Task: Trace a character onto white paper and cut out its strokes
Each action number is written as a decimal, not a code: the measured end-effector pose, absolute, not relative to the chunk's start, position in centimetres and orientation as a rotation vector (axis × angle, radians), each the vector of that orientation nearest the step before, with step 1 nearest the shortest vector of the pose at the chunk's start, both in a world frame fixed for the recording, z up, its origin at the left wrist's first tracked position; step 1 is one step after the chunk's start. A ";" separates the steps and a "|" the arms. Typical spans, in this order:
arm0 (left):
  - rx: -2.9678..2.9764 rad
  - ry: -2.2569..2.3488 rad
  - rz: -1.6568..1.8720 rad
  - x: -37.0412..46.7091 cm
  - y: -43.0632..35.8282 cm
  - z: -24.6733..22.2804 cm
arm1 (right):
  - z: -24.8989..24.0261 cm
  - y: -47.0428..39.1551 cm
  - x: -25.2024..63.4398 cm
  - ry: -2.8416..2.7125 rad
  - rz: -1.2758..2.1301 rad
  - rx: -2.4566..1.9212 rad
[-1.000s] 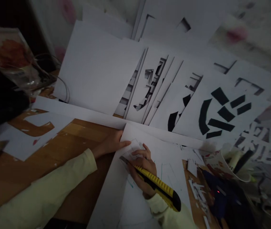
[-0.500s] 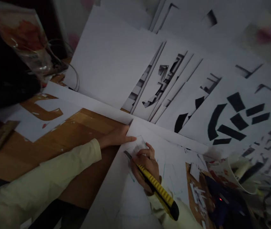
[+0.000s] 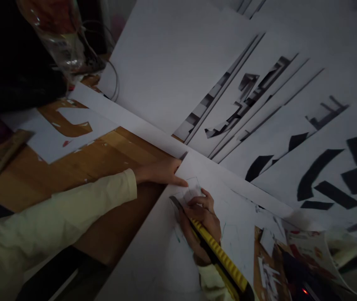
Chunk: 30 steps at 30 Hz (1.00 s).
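Note:
A white sheet (image 3: 147,259) with faint pencil and green outlines lies angled in front of me. My left hand (image 3: 162,171) grips its left edge near the far corner; the thumb lies on top, and the other fingers are partly hidden at the edge. My right hand (image 3: 201,225) is closed around a yellow and black utility knife (image 3: 219,253). The blade slants to the far left, its tip at the sheet's surface close to a drawn outline, just nearer to me than my left thumb. Whether the tip has pierced the sheet I cannot tell.
White cut-out stencil sheets (image 3: 225,113) lean upright behind a white strip (image 3: 147,131). On the wooden table (image 3: 103,167) are a cut white sheet (image 3: 99,123) and a brownish strip-like object (image 3: 11,150). White scraps (image 3: 268,271) and a printed tub (image 3: 316,255) stand at the right.
The whole view has shifted, so the stencils and tub sit farther right. Both hands keep nearly the same places on the sheet, with the knife still in my right hand.

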<state>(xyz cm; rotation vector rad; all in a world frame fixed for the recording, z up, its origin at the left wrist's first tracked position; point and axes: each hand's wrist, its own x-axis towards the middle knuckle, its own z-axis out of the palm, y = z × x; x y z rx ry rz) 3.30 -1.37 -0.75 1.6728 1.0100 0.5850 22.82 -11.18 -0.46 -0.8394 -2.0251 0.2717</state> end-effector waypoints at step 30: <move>1.683 0.962 0.593 3.2 -1.3 -1.1 | 0.4 -11.1 22.6 -2.062 0.330 -0.820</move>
